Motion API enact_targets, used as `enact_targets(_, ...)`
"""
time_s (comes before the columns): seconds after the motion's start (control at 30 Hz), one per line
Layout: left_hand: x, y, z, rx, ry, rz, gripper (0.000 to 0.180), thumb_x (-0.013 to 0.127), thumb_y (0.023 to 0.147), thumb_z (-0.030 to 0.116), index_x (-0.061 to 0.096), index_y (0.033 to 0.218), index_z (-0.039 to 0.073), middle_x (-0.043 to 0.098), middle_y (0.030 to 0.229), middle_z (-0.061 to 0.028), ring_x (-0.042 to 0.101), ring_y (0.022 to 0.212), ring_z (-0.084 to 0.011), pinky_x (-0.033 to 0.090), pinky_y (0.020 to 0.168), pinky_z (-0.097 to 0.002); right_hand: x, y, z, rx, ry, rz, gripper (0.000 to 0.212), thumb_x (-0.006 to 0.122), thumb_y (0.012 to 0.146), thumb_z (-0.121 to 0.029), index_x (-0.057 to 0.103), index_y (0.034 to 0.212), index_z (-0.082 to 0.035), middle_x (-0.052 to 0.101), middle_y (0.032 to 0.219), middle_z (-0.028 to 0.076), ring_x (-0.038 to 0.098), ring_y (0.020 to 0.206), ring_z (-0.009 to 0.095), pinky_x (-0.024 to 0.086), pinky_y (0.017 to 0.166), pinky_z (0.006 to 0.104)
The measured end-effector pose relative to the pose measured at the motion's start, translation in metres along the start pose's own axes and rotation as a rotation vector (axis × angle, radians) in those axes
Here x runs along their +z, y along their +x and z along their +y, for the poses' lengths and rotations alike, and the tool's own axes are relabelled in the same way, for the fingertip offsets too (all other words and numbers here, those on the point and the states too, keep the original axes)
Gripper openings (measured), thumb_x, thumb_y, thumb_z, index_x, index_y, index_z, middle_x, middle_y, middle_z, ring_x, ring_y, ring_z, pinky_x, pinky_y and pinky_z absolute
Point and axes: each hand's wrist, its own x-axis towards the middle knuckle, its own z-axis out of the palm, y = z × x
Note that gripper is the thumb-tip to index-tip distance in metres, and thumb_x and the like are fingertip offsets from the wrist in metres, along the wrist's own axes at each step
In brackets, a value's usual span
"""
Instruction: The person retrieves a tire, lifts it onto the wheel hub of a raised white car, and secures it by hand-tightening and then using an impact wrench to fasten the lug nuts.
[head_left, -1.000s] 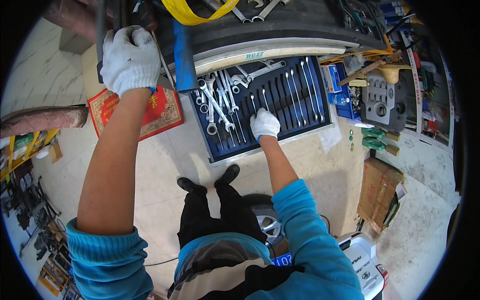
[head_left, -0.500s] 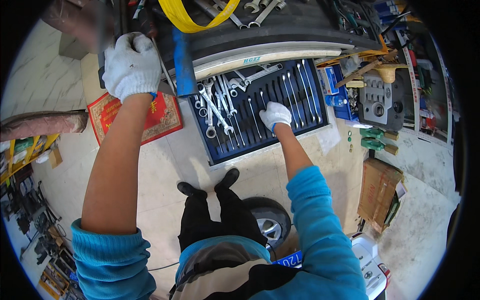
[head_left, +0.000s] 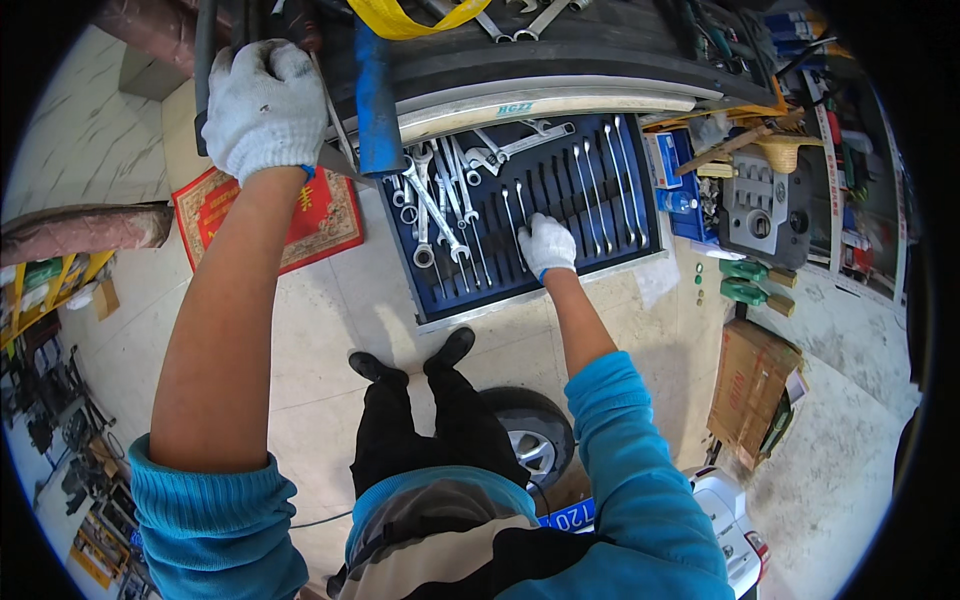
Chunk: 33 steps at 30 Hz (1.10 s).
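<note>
My right hand (head_left: 549, 245), in a white knit glove, is over the middle of the blue-lined drawer (head_left: 590, 274). Its fingers close around the lower end of a slim combination wrench (head_left: 521, 200), whose upper end sticks out beyond the glove. Another slim wrench (head_left: 510, 215) lies just left of it in a slot. Further right, several long wrenches (head_left: 588, 195) lie in slots. Loose wrenches (head_left: 435, 212) pile up at the drawer's left. My left hand (head_left: 265, 108), also gloved, is bent over the chest's left top corner; whatever lies under its fingers is hidden.
A blue tube-like object (head_left: 376, 110) hangs over the chest's front edge beside a yellow ring (head_left: 425, 22). A red box (head_left: 330, 215) lies below my left hand. Right of the drawer are a blue bin (head_left: 690, 222) and a grey engine cover (head_left: 765, 215). A tyre (head_left: 545, 410) lies behind my feet.
My right hand has shifted slightly within the drawer, and its wrench now lies closer to the slim wrench on its left. My left hand stays at the corner. The whole view has shifted a little.
</note>
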Motion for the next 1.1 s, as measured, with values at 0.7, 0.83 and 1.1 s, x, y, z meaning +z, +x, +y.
enact_targets(0.7,0.027,0.047,-0.052,0.26,0.304,-0.211,0.048,0.047,0.098,0.049,0.071,0.119,0.013,0.068,0.122,-0.0186,0.065,0.111,-0.0385,0.051,0.096,-0.0452,0.187,-0.376,0.07,1.096,0.748,-0.244,0.047,0.066,0.085,-0.039,0.07,0.111,0.0,0.07,0.116,0.022,0.065,0.114,0.037,0.049,0.101,0.0423)
enact_targets(0.83,0.034,0.066,-0.062,0.293,0.359,-0.268,0.056,0.042,0.099,0.055,0.069,0.124,0.012,0.066,0.128,-0.0167,0.063,0.115,-0.0377,0.05,0.096,-0.0452,0.27,-0.519,0.051,1.295,0.736,-0.515,0.049,0.065,0.084,-0.041,0.072,0.114,-0.003,0.067,0.124,0.023,0.06,0.122,0.036,0.047,0.105,0.0425)
enact_targets(1.1,0.022,0.06,-0.045,0.601,0.335,-0.293,0.055,0.049,0.1,0.044,0.054,0.143,0.01,0.062,0.137,-0.0145,0.062,0.122,-0.0319,0.049,0.1,-0.0441,0.331,-0.663,-0.045,1.512,1.032,-0.393,0.039,0.065,0.086,-0.037,0.074,0.11,-0.008,0.072,0.113,0.02,0.066,0.111,0.037,0.051,0.097,0.0448)
